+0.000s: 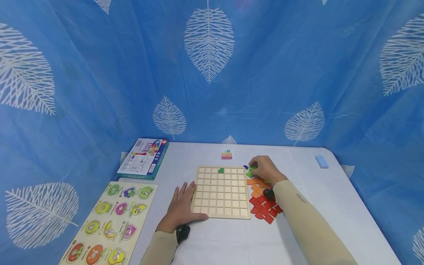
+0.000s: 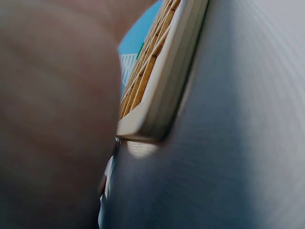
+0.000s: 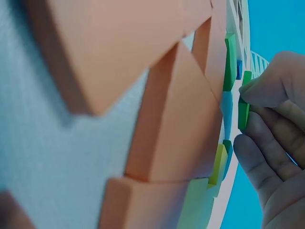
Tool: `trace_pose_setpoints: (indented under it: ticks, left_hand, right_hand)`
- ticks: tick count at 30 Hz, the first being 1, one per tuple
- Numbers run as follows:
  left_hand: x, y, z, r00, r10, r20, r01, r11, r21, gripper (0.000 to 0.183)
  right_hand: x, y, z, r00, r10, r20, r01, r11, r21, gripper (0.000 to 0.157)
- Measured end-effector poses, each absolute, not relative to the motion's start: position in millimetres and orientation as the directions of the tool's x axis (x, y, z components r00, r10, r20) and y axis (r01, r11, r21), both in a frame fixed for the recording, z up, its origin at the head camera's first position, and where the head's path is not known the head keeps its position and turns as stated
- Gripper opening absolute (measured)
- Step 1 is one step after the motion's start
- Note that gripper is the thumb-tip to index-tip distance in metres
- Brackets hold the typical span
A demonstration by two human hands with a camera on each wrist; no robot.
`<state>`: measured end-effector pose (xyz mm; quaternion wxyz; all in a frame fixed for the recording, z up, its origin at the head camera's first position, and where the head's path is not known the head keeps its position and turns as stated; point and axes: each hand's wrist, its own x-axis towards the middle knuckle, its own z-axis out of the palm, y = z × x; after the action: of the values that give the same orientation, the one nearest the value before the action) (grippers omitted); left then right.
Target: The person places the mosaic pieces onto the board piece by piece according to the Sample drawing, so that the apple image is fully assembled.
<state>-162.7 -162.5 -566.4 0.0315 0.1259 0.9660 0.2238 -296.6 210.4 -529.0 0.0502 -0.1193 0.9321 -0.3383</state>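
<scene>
A wooden grid board (image 1: 233, 217) lies on the white table, with one green quarter-round tile (image 1: 221, 170) in its top row. My left hand (image 1: 180, 208) rests against the board's lower left corner, fingers spread along the left side and thumb along the bottom edge. Beyond the board's upper right, my right hand (image 1: 266, 169) pinches a thin green tile (image 3: 245, 102) between thumb and fingers, seen edge-on in the right wrist view. Below that hand lie orange tiles (image 1: 256, 190) and red tiles (image 1: 263, 209). The palm hides part of the green pile.
A small picture card (image 1: 227, 154) lies behind the board. At the left are a game box (image 1: 137, 163) and a fruit puzzle board (image 1: 110, 209). A light blue block (image 1: 321, 162) sits near the right edge. A blue leaf-patterned curtain (image 1: 251, 92) surrounds the table.
</scene>
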Motion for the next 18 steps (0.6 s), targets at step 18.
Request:
trace_pose_setpoints:
  ticks: [18]
  left_hand:
    - [-162.1, -162.5, -567.7, -0.967, 0.257, 0.005, 0.231, 0.863, 0.449, 0.137]
  right_hand:
    - [-297.4, 199.9, -525.8, -0.949, -0.313, 0.030, -0.257, 0.717, -0.648, 0.024]
